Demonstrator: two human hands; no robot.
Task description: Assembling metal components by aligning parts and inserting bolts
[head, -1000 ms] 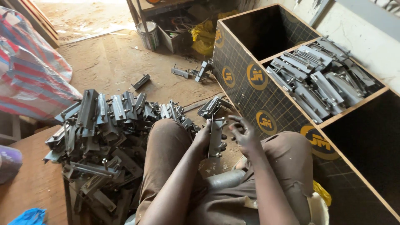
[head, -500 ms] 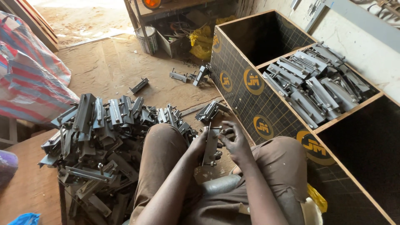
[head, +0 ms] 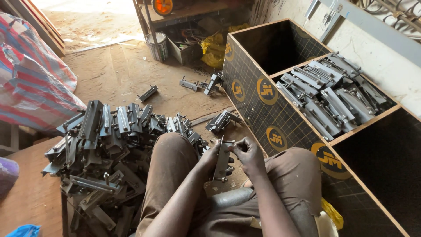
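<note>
Hands meet over the lap in the head view: the left hand is curled around the near left edge of a grey metal bracket, gripping it, while the right hand pinches the bracket's far end between thumb and bent fingers. The bracket stands nearly upright between the knees, its near end resting close to a grey pipe that lies across the lap. Fingertips of both hands are tucked behind the metal, so what exactly they press is hard to make out; small studs on the bracket are too small to read clearly. Left of the knees a big pile of like brackets lies heaped on the wooden floor, its near part cut off by the picture's edge. Just beyond the hands a few more brackets lie loose, and others sit farther off. Right stands a black wooden crate with yellow round marks; its middle compartment holds stacked brackets, the far and near compartments look dark. Far left, a striped bag leans; a tin can stands far off.
</note>
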